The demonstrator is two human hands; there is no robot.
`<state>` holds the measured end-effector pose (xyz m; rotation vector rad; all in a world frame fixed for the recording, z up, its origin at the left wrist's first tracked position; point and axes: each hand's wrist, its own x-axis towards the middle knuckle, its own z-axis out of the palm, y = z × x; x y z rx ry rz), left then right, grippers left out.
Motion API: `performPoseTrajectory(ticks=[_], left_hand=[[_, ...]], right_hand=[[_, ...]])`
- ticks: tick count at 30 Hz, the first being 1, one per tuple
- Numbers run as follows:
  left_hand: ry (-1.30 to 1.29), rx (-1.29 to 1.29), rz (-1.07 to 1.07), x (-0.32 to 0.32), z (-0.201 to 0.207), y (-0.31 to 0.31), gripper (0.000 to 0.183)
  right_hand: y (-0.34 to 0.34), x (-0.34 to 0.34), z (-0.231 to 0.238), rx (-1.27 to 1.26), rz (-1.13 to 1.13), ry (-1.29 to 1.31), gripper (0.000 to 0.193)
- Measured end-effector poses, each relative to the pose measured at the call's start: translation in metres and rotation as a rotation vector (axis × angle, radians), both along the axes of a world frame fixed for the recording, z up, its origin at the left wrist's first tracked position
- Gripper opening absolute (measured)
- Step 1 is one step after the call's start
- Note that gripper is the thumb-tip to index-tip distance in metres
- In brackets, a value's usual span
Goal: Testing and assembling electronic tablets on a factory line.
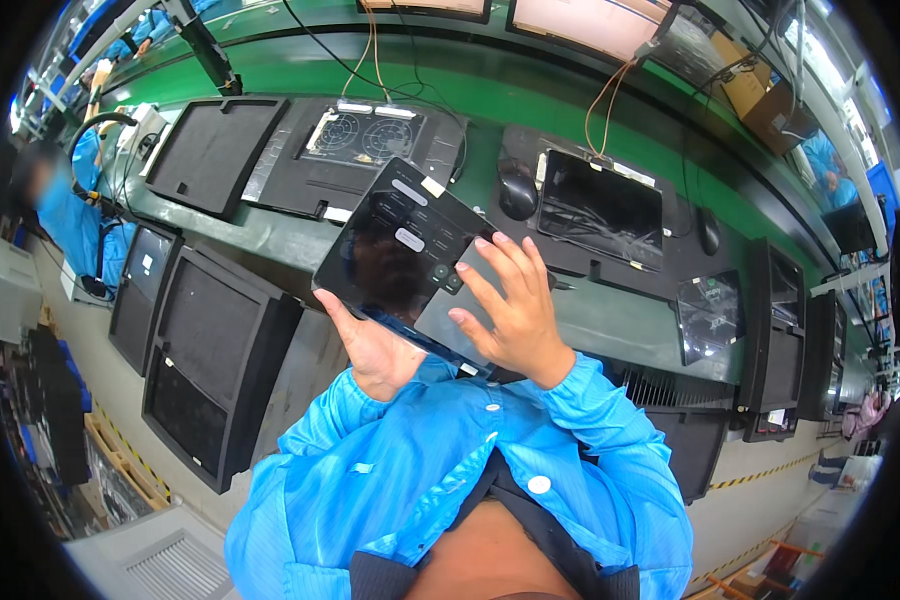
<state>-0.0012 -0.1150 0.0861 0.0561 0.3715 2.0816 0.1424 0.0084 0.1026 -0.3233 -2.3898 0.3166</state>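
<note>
A black tablet (385, 250) with a lit dark screen is held tilted in front of my chest. My left hand (375, 345) grips it from below at its lower left edge, thumb along the rim. Over the lower right part of its screen, my right hand (515, 310) has its fingers spread, the fingertips at or just above the glass. Beyond, on the green bench, another tablet (600, 210) with a dark screen lies on a black pad, a cable running to its top. Left of it, a tablet showing circular patterns (362, 135) lies on a second pad.
A black mouse (517, 190) sits between the two pads. Black foam trays (215, 155) stand on the bench, with more trays (220, 340) at the left below its edge and at the right. A wrapped dark panel (710, 315) lies front right. A co-worker in blue (75, 215) is far left.
</note>
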Motion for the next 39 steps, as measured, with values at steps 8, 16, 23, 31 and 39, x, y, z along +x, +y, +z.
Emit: performPoseTrajectory(ticks=[8, 16, 23, 31, 39], left_hand=[[-0.003, -0.028, 0.004, -0.002, -0.007, 0.000, 0.098], [0.007, -0.016, 0.002, -0.002, -0.008, 0.000, 0.096], [-0.007, 0.032, -0.032, -0.002, 0.000, 0.000, 0.099], [-0.016, 0.016, -0.055, -0.004, -0.001, 0.000, 0.091], [-0.026, 0.009, -0.032, -0.003, -0.002, -0.001, 0.089]], right_hand=[[-0.003, -0.003, 0.001, -0.007, 0.035, -0.032, 0.053], [0.001, 0.006, -0.002, 0.009, 0.018, 0.000, 0.055], [0.026, 0.025, -0.015, -0.329, -0.190, 0.106, 0.063], [0.025, 0.043, -0.016, -0.825, -0.061, 0.038, 0.065], [0.022, 0.040, -0.024, -0.646, -0.135, 0.024, 0.069]])
